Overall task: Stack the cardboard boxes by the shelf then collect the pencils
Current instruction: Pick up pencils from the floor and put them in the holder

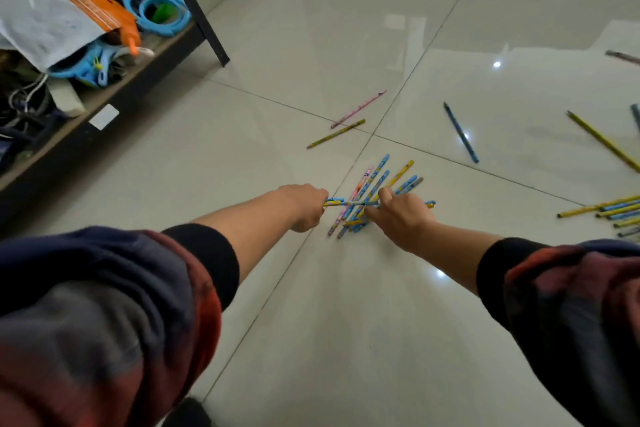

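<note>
A fan of several blue, yellow and pink pencils (384, 184) lies on the white tiled floor in the middle of the view. My left hand (304, 206) grips one end of a few pencils (349, 203) held level across that fan. My right hand (398, 215) pinches the same bundle from the right, its fingers curled over the pile. Loose pencils lie further off: a pink one (358, 109), a yellow one (336, 134), a blue one (461, 132) and a long yellow one (604, 141). No cardboard boxes are in view.
A dark metal shelf (114, 97) stands at the left, its low board crowded with blue rings (157, 12), an orange package (100, 9), a white bag and cables. Another group of pencils (609, 211) lies at the right edge. Glossy floor tiles surround the pile.
</note>
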The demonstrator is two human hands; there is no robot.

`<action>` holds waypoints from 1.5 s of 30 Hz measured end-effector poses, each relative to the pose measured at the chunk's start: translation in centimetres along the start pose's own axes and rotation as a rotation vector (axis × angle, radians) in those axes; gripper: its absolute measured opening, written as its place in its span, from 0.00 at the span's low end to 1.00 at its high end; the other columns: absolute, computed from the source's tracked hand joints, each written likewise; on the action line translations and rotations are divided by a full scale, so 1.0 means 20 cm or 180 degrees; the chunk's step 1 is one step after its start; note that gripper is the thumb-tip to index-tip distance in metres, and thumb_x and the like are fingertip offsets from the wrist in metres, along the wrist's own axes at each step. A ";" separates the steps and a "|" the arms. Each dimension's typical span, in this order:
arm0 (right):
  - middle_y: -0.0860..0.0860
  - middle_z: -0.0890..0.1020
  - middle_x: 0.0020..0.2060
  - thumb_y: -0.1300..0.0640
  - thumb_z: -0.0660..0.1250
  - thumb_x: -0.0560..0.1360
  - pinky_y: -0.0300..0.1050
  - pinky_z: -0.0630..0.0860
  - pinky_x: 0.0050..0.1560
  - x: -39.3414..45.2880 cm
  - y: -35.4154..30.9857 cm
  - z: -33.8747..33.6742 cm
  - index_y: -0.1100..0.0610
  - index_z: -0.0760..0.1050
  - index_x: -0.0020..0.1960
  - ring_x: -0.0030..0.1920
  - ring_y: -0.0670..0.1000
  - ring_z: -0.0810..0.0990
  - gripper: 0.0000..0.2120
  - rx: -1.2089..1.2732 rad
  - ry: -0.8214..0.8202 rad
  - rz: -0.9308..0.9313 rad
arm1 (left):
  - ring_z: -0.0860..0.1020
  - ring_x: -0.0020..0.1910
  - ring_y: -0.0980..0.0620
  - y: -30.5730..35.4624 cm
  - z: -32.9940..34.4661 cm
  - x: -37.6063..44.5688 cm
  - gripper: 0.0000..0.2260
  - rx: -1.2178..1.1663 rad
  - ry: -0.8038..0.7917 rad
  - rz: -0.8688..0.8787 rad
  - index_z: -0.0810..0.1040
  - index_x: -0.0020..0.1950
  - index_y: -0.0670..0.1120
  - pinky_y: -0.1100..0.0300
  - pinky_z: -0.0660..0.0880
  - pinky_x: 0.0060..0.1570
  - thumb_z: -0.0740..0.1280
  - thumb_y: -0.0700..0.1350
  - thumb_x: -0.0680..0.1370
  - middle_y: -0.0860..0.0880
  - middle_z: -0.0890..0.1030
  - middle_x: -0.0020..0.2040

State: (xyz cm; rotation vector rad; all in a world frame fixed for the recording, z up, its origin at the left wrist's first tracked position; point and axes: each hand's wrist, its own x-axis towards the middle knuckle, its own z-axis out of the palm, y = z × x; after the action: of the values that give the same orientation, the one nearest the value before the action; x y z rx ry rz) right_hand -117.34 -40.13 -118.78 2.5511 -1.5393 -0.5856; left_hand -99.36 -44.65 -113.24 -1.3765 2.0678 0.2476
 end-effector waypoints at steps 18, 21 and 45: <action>0.59 0.68 0.62 0.57 0.52 0.83 0.52 0.69 0.39 0.11 0.16 0.15 0.55 0.67 0.67 0.47 0.62 0.81 0.14 0.0543 -0.0054 -0.0100 | 0.72 0.43 0.44 0.02 0.12 0.16 0.06 -0.0954 0.0381 -0.0063 0.66 0.50 0.46 0.54 0.66 0.40 0.54 0.48 0.82 0.44 0.73 0.48; 0.57 0.69 0.63 0.54 0.54 0.82 0.52 0.68 0.40 0.12 0.18 0.17 0.53 0.66 0.68 0.47 0.62 0.80 0.15 0.0576 -0.0056 -0.0143 | 0.72 0.44 0.44 0.03 0.14 0.20 0.06 -0.1146 0.0438 -0.0139 0.66 0.50 0.46 0.55 0.66 0.39 0.55 0.47 0.81 0.44 0.74 0.49; 0.51 0.78 0.35 0.55 0.68 0.70 0.47 0.62 0.36 0.12 0.26 0.22 0.55 0.76 0.51 0.35 0.54 0.75 0.10 -0.0283 0.0385 -0.0471 | 0.78 0.51 0.45 0.21 0.14 0.41 0.27 -0.1494 0.0648 -0.0395 0.69 0.62 0.44 0.56 0.72 0.41 0.70 0.59 0.72 0.45 0.77 0.56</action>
State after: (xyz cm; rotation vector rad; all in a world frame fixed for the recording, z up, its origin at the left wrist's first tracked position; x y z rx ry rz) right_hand -122.25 -44.16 -121.92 2.5957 -1.2659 -0.4925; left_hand -103.96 -47.81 -121.15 -1.8681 2.1627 0.5901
